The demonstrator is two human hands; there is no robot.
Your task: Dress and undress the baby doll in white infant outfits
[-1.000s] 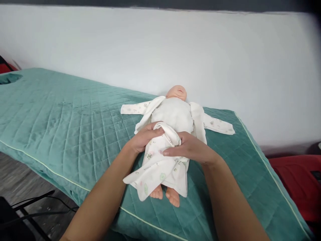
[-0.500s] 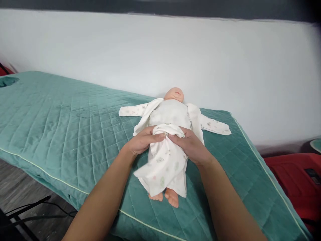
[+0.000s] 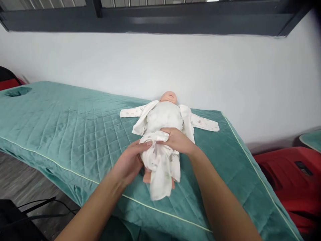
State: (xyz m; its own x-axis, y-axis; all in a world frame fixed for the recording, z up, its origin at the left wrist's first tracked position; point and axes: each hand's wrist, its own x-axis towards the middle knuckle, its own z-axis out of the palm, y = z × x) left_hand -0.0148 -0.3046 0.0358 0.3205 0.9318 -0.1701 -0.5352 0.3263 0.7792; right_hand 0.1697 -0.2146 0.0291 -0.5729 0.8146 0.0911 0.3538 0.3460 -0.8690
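Note:
A baby doll (image 3: 168,97) lies on its back, head toward the wall, its feet partly showing below the cloth. Its torso is white, and a white printed baby jacket (image 3: 187,117) lies open around it with both sleeves spread sideways. Over the doll's legs, white printed baby pants (image 3: 160,174) are bunched up, one leg hanging toward me. My left hand (image 3: 134,157) grips the gathered fabric on its left side, thumb on top. Opposite it, my right hand (image 3: 177,140) pinches the upper edge of the same fabric, its fingertips partly hidden in the folds.
A green quilted bed cover (image 3: 95,134) stretches under the doll, with a hole (image 3: 18,91) at the far left. Behind stands a white wall (image 3: 125,63) below a dark window frame (image 3: 175,23). Red chairs (image 3: 288,177) are at the right; black cables (image 3: 50,214) lie at lower left.
My hands have shifted left and slightly down with the pants, which are now more bunched and hang narrower. The left hand has moved lower than the right. The view has tilted up.

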